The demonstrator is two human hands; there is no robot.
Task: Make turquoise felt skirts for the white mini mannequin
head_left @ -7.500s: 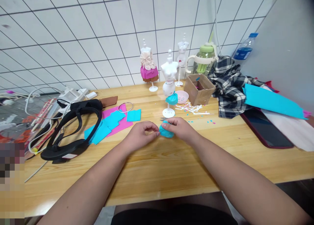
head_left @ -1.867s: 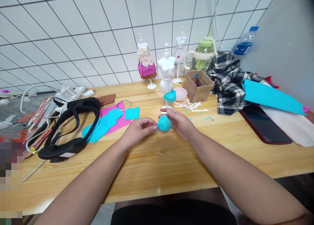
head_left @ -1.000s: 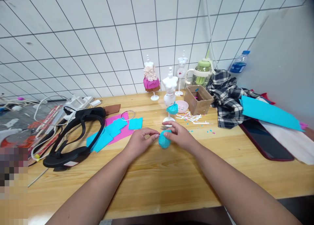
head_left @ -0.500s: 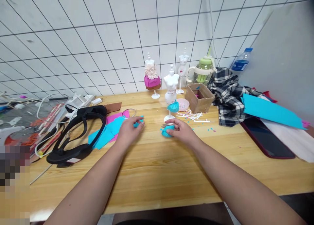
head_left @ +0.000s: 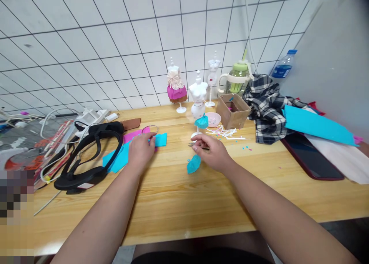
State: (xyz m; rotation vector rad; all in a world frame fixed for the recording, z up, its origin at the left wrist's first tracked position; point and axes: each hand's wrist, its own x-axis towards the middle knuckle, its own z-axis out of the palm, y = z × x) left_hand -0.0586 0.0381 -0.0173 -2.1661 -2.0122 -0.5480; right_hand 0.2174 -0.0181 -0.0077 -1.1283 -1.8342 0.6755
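My left hand (head_left: 142, 150) rests over the sheets of blue crepe paper (head_left: 160, 140), its fingers loosely bent and partly hidden from me. Close beside it are pink paper (head_left: 134, 134) and a thin metal ring (head_left: 154, 128). My right hand (head_left: 215, 151) curls its fingers and thumb around small scissors (head_left: 191, 144), whose metal tips stick out to the left. Just below these fingers lies a pleated blue paper piece (head_left: 193, 164). A white mini mannequin (head_left: 198, 93) stands behind, with another pleated blue piece (head_left: 201, 121) at its stand.
Behind stand a dressed mannequin (head_left: 177, 85), a bare one (head_left: 213, 73), a pink dish (head_left: 213, 119) and a cardboard box (head_left: 233, 112). Paper scraps (head_left: 226, 132) lie before the box. A black headset (head_left: 89, 160) sits left; a phone (head_left: 313, 156) and checked cloth (head_left: 266, 120) lie right.
My right hand has let go of the pleated blue piece, which now lies nearer me, and closed around the scissors. My left hand has moved left, further over the blue paper.
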